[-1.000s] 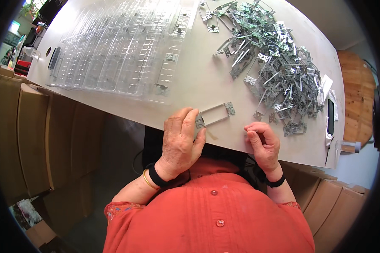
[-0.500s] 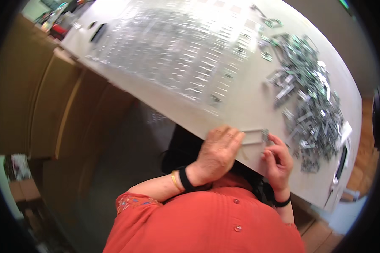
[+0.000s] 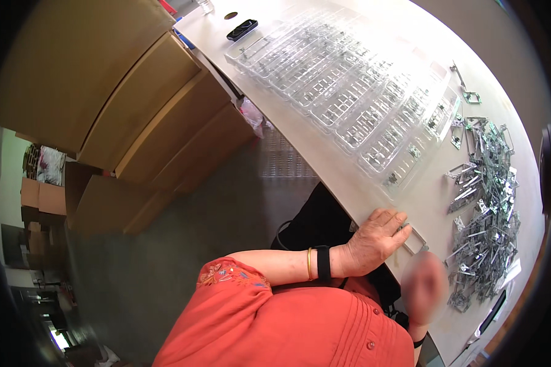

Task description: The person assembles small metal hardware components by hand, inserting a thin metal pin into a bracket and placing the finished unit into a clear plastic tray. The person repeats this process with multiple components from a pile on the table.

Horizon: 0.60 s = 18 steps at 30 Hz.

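A thin U-shaped metal bracket (image 3: pixel 417 237) lies between my two hands at the table's near edge. My left hand (image 3: pixel 373 244) is bent over its left end, with the fingers together and the thumb side hidden below. At the bracket's right end is my right hand (image 3: pixel 423 289), blurred so that its fingers cannot be made out. Just to the right spreads a heap of similar loose metal brackets (image 3: pixel 487 211). Beyond my hands, clear plastic trays (image 3: pixel 390 194) with small metal parts in their compartments cover much of the white table.
A black rectangular device (image 3: pixel 242 30) lies at the table's far left, near a round hole (image 3: pixel 231 15). Large cardboard boxes (image 3: pixel 147 101) stand left of the table. A dark slim tool (image 3: pixel 493 313) rests at the right edge. More clear trays (image 3: pixel 284 156) sit low beside the table.
My view has swung left, so the table and both hands appear farther right and lower. The bracket stays between my hands. My right hand is now blurred.
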Motion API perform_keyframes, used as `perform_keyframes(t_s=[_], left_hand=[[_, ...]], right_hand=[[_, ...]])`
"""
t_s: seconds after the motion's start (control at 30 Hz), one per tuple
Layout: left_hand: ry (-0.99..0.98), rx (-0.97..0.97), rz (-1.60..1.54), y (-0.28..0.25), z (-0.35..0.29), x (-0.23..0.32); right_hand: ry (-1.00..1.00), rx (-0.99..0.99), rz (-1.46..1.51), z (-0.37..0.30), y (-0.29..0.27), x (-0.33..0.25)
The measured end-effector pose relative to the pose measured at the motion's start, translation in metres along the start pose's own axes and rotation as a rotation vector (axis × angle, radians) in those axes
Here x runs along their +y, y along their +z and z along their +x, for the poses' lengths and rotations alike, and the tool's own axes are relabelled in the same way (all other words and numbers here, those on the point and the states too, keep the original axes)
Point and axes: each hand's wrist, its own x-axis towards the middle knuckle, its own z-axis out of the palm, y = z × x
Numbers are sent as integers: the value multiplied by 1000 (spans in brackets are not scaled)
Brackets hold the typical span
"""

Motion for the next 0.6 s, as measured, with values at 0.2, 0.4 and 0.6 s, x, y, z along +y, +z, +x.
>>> perform_keyframes(t_s=[0.2, 0.4, 0.6], left_hand=[[-9, -1, -16, 6, -4, 0], [-2, -18, -61, 16, -3, 3], [15, -22, -67, 17, 0, 8]], right_hand=[[1, -11, 102, -6, 1, 1], [28, -53, 108, -7, -3, 4], [-19, -40, 66, -7, -1, 7]])
